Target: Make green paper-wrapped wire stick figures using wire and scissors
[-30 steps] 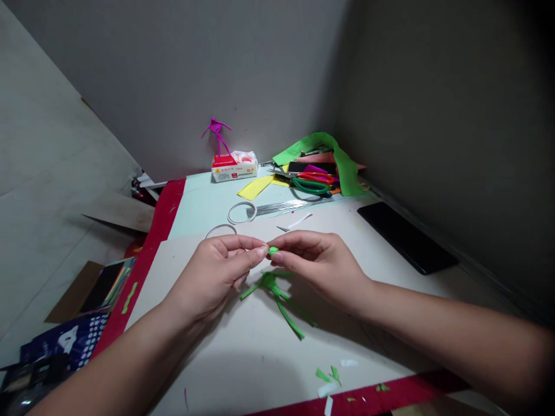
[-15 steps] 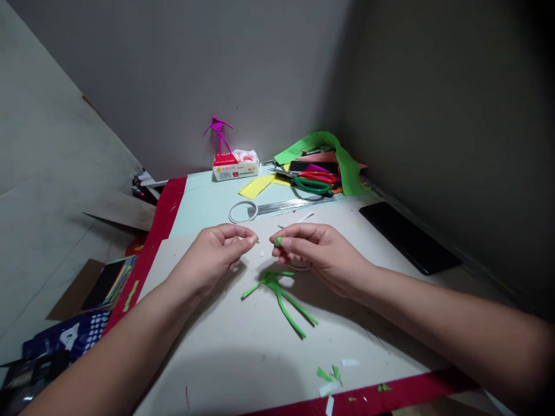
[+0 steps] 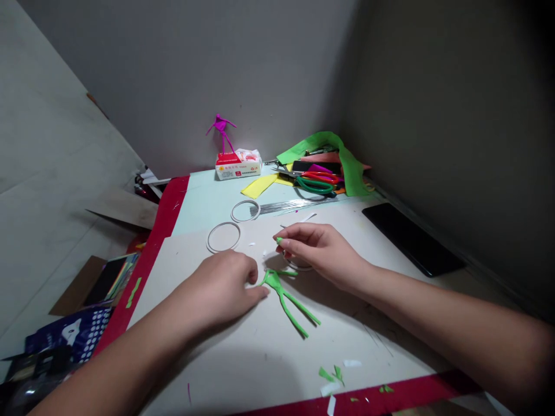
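A green paper-wrapped stick figure (image 3: 287,297) lies flat on the white board (image 3: 260,346). My left hand (image 3: 223,286) rests palm down on the board, its fingers curled and its fingertips touching the figure's left arm. My right hand (image 3: 318,251) hovers just above and behind the figure, its thumb and forefinger pinched on a small green paper piece (image 3: 279,240). A roll of tape lies partly hidden under my right hand.
A white tape ring (image 3: 223,237) and another ring (image 3: 245,211) lie behind my hands beside thin wires (image 3: 295,204). Scissors (image 3: 314,180), green paper (image 3: 342,156), a pink stick figure (image 3: 222,132) on a box and a black phone (image 3: 411,238) sit further back. Green scraps (image 3: 332,374) lie near the front edge.
My left hand let go of the small green piece, dropped to the board and reached the green figure. My right hand kept the green piece and stayed nearly still.
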{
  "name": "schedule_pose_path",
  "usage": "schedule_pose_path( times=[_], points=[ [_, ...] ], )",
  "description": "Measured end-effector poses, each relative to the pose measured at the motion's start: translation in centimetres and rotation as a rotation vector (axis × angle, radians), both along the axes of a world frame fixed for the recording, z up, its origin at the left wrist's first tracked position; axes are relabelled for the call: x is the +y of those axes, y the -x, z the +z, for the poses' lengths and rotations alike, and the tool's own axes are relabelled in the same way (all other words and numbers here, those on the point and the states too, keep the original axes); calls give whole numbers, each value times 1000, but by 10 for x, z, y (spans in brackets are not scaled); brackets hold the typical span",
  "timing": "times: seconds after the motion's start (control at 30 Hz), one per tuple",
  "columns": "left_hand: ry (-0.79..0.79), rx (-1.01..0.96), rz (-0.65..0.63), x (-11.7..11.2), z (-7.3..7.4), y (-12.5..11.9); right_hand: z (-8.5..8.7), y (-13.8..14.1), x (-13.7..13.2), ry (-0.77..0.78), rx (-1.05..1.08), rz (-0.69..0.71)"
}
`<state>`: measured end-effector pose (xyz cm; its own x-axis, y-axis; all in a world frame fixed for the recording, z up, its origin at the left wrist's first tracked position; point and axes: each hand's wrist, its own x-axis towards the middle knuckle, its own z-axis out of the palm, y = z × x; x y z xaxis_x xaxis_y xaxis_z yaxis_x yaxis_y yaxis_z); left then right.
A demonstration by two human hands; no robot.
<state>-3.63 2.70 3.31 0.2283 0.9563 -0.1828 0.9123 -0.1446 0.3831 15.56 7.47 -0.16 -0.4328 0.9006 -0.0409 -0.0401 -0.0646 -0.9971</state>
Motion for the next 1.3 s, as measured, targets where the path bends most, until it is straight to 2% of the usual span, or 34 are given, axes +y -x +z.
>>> schedule_pose_path(
  times=[0.13, 0.23, 0.33, 0.4, 0.5, 0.6, 0.7, 0.77, 0.83, 0.9, 1.03, 1.2, 1.3],
  points=[
    [33, 53, -35, -7, -1, -6, -3, 1, 0, -63, -71, 9],
    [38, -1, -43, -7, -2, -8, -6, 0, -2, -279, -196, -1],
    [-28, -29, -31, -10, -2, -10, -9, 0, -6, -521, -387, -17],
    [-54, -68, -32, -14, -2, -12, -10, 0, -8, -629, -532, 2],
    [-14, -176, -31, -19, -2, -14, -12, 0, -12, -717, -655, 49],
    [10, -258, 10, -19, 0, -15, -12, 1, -14, -748, -587, 49],
    [65, -365, 23, -18, 4, -17, -11, 0, -17, -729, -458, -21],
    [171, -474, 6, -17, 7, -19, -9, 0, -18, -677, -367, -65],
    [270, -575, 8, -18, 8, -22, -7, 1, -21, -583, -265, -91],
    [302, -634, 57, -20, 9, -24, -4, 3, -23, -446, -158, -92],
    [261, -626, 158, -20, 13, -26, 2, 5, -22, -127, 51, 28],
    [120, -582, 199, -19, 17, -24, 3, 2, -13, -62, 222, -14],
    [29, -568, 202, -21, 18, -23, 2, 1, -9, 8, 267, 24]
  ],
)
